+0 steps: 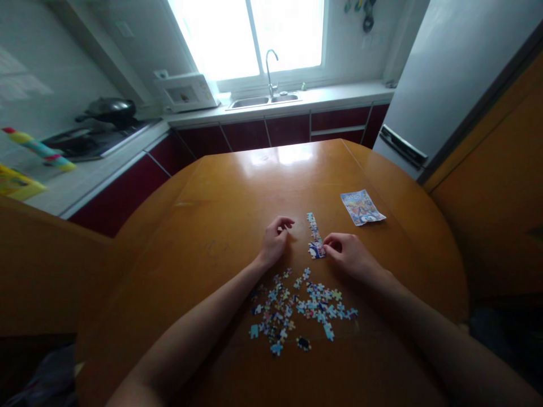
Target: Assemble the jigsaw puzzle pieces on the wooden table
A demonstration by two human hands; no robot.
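Counter [220, 209]: room leftward, edges well off.
Puzzle strip [314, 227]: long axis toward window [288, 34].
Left hand [274, 240]: loosely spread.
Right hand [351, 252]: at strip; pinching, I can't tell.

Daylight floods through the window [288, 34], behind a sink [251, 102] with a curved tap [270, 79], and shines off the far end of the wooden counter [203, 198]. The wall [356, 51] is pale. A white worktop [339, 94] tops dark red cupboards [246, 134]. A microwave [186, 93] stands left of the sink; a black pan [110, 107] sits on the hob [114, 137]. A grey fridge [458, 85] stands at right, beside orange-brown wood [500, 169].
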